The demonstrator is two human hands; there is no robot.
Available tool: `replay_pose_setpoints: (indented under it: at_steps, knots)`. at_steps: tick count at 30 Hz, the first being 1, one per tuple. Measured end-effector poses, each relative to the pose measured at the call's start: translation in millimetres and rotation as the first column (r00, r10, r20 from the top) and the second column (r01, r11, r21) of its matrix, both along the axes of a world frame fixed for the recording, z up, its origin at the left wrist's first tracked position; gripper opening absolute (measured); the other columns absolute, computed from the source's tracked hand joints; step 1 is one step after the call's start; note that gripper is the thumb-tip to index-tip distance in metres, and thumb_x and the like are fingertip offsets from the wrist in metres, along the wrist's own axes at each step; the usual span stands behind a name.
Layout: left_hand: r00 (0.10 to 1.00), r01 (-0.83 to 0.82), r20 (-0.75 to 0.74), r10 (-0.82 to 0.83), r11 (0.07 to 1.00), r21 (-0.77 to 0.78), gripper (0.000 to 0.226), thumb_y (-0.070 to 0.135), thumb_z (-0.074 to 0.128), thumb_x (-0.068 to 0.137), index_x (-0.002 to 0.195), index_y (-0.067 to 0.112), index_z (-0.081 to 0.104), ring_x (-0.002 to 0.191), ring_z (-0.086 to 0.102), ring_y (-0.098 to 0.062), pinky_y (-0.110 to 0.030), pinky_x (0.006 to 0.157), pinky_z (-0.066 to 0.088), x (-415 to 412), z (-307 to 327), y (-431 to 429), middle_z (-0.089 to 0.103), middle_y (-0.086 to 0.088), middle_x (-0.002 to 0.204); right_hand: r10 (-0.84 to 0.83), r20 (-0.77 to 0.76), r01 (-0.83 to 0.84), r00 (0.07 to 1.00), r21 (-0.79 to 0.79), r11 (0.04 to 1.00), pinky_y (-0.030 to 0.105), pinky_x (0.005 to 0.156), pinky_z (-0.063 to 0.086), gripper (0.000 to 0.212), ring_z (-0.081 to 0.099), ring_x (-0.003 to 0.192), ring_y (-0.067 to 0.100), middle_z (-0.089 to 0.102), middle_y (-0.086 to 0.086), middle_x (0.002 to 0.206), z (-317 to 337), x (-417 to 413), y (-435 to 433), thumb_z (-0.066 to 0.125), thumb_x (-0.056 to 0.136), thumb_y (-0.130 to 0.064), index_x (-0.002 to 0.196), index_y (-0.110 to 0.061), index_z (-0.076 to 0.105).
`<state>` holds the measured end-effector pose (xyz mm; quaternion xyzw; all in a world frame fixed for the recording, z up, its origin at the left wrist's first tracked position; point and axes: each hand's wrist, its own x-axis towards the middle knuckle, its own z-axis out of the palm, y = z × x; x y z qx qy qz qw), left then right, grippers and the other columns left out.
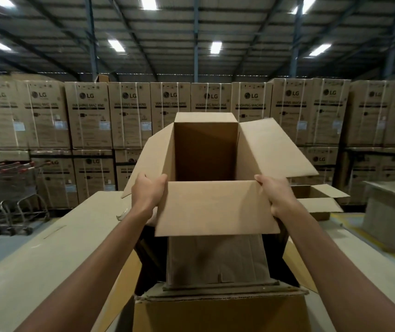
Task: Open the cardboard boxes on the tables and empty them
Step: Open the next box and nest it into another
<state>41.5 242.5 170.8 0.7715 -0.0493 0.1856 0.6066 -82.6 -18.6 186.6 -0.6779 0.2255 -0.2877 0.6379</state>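
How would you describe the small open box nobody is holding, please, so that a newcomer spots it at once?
Start at the wall of LG cartons, then come forward to the tall box held up in the middle. Just right of the right hand gripping it sits the small box: low, unheld, its flaps spread to the right.

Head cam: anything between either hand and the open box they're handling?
Nothing visible. The left hand and right hand grip the open box directly at its two near corners, one on each side of the front flap. All four flaps are folded outward, so the mouth is unobstructed.
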Motion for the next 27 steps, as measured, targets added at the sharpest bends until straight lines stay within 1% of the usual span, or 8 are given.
replay_pose_setpoints:
  at_steps: [3, 8, 13, 17, 19, 22, 24, 27]
  knots:
    - [0.999, 0.017, -0.031, -0.015, 0.999, 0.048, 0.041, 0.039, 0.061, 0.089, 0.115, 0.009, 0.055, 0.091, 0.059, -0.025, -0.034, 0.064, 0.053, 5.0, 9.6, -3.1, 0.059, -0.006, 0.103, 0.008, -0.019, -0.007, 1.000, 0.014, 1.000, 0.036, 0.066, 0.047, 0.020, 0.061, 0.091, 0.024, 0.063, 0.011, 0.101, 8.6, 6.6, -1.6, 0.063, 0.097, -0.031, 0.102, -0.013, 0.057]
    - [0.999, 0.043, -0.036, -0.038, 0.990, 0.138, 0.032, 0.041, 0.062, 0.086, 0.101, 0.014, 0.054, 0.094, 0.062, -0.032, -0.045, 0.081, 0.059, 5.4, 23.1, -19.4, 0.061, -0.009, 0.101, -0.014, -0.125, 0.018, 0.992, 0.036, 0.999, 0.040, 0.073, 0.044, 0.024, 0.060, 0.088, 0.025, 0.063, 0.010, 0.100, 0.4, 7.9, -8.8, 0.063, 0.097, -0.035, 0.106, -0.013, 0.056]
    - [0.998, 0.055, 0.000, -0.055, 0.989, 0.134, 0.032, 0.043, 0.061, 0.086, 0.100, 0.014, 0.057, 0.090, 0.064, -0.030, -0.043, 0.078, 0.059, 13.7, 32.6, -25.4, 0.065, -0.008, 0.099, -0.091, 0.041, 0.089, 0.995, 0.037, 0.995, 0.034, 0.062, 0.043, 0.031, 0.061, 0.091, 0.022, 0.063, 0.008, 0.104, 0.9, 8.8, -18.6, 0.068, 0.094, -0.032, 0.116, -0.013, 0.057]
    - [0.984, 0.095, -0.160, -0.075, 0.988, 0.119, 0.034, 0.041, 0.057, 0.092, 0.104, 0.010, 0.050, 0.089, 0.065, -0.031, -0.039, 0.071, 0.058, 29.7, 21.8, -23.9, 0.063, -0.012, 0.101, -0.036, 0.022, 0.035, 0.999, 0.038, 0.999, 0.032, 0.060, 0.048, 0.027, 0.065, 0.089, 0.022, 0.067, 0.010, 0.103, 5.9, 20.9, -18.2, 0.070, 0.094, -0.022, 0.114, -0.006, 0.060]
    - [0.963, 0.130, -0.256, -0.085, 0.978, 0.165, 0.033, 0.037, 0.057, 0.095, 0.109, 0.008, 0.050, 0.092, 0.066, -0.032, -0.042, 0.078, 0.060, 38.4, 6.5, -18.7, 0.063, -0.015, 0.106, -0.002, -0.056, 0.003, 0.998, 0.012, 1.000, 0.039, 0.064, 0.058, 0.023, 0.068, 0.085, 0.025, 0.068, 0.013, 0.099, 1.1, 31.6, -17.1, 0.070, 0.092, -0.013, 0.108, 0.001, 0.062]
    - [0.944, 0.190, -0.319, -0.088, 0.933, 0.304, 0.032, 0.028, 0.053, 0.095, 0.113, 0.002, 0.055, 0.093, 0.064, -0.031, -0.040, 0.076, 0.058, 53.3, -27.0, -12.3, 0.065, -0.017, 0.110, -0.032, -0.263, -0.011, 0.964, -0.159, 0.987, 0.048, 0.079, 0.061, 0.018, 0.070, 0.087, 0.031, 0.069, 0.017, 0.095, -22.0, 49.4, -15.9, 0.073, 0.089, -0.012, 0.096, 0.002, 0.064]
    - [0.937, 0.202, -0.342, -0.070, 0.908, 0.367, 0.028, 0.027, 0.052, 0.096, 0.108, 0.002, 0.056, 0.086, 0.062, -0.029, -0.034, 0.059, 0.053, 55.5, -45.3, -10.1, 0.064, -0.016, 0.104, -0.130, -0.368, -0.007, 0.921, -0.349, 0.937, 0.042, 0.072, 0.062, 0.019, 0.070, 0.080, 0.027, 0.069, 0.013, 0.087, -40.9, 56.8, -16.5, 0.076, 0.087, -0.019, 0.089, -0.003, 0.065]
    - [0.953, 0.194, -0.302, 0.004, 0.759, 0.622, 0.028, 0.032, 0.050, 0.097, 0.098, 0.005, 0.060, 0.073, 0.068, -0.024, -0.031, 0.054, 0.055, 55.4, -50.9, -8.9, 0.068, -0.010, 0.086, -0.345, -0.449, -0.022, 0.824, -0.634, 0.773, 0.034, 0.065, 0.059, 0.025, 0.069, 0.073, 0.023, 0.069, 0.005, 0.079, -52.4, 57.5, -19.7, 0.078, 0.083, -0.033, 0.085, -0.011, 0.067]
